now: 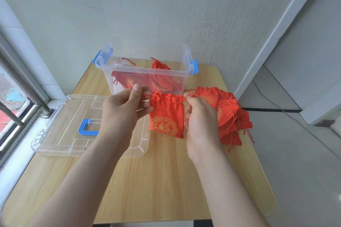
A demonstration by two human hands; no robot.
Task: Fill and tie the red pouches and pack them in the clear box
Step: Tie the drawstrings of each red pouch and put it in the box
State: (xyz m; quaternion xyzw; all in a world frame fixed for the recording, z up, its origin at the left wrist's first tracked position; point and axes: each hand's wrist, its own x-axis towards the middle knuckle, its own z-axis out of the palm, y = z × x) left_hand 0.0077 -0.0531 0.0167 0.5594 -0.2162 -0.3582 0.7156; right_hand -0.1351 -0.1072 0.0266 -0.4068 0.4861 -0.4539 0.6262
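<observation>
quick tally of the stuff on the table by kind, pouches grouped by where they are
clear box: 1
clear lid: 1
red pouch held by the left hand and right hand: 1
red pouches in the box: several, exact count hidden
red pouches in the pile: several, overlapping
Total: 3 plus uncounted pouches

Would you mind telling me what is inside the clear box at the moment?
The clear box holds several tied red pouches with gold print and loose red drawstrings. How many there are, and what fills them, cannot be seen: they overlap and the cloth hides it.
</observation>
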